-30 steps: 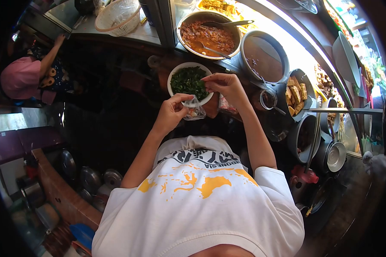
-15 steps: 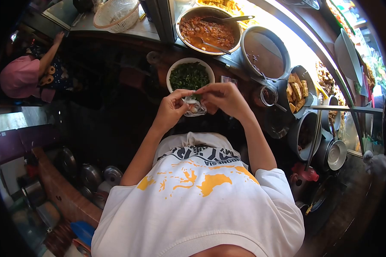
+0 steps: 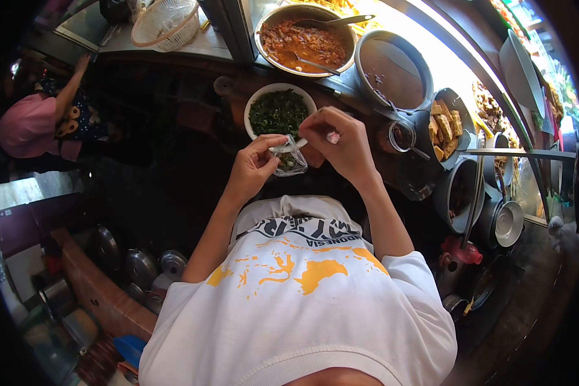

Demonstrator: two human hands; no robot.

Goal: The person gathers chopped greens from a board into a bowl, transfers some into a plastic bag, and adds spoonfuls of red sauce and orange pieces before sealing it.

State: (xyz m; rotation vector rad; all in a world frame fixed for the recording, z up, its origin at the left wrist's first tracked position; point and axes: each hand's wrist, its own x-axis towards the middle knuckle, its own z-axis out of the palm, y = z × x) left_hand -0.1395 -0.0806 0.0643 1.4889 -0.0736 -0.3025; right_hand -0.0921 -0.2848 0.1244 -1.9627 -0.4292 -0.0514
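Note:
My left hand (image 3: 254,168) pinches the rim of a small clear plastic bag (image 3: 292,163), which has some green bits inside. Just beyond it stands a white bowl (image 3: 248,122) filled with chopped green leaves (image 3: 278,113). My right hand (image 3: 342,143) is at the bowl's near right rim, its fingers bent inward. A small pinkish-white thing (image 3: 332,137) shows in the curl of that hand; its kind I cannot make out. Whether the fingertips also hold any leaves is hidden.
Beyond the bowl is a pot of red-orange stew (image 3: 309,48) with ladles, beside a pot of brownish liquid (image 3: 392,71). To the right are a glass jar (image 3: 402,136) with a spoon and a bowl of fried pieces (image 3: 445,128). Another person (image 3: 29,125) is at far left.
My right hand has moved away from the bag toward the bowl's right rim, and the pinkish-white thing now shows in it. My left hand keeps the bag, whose mouth looks wider.

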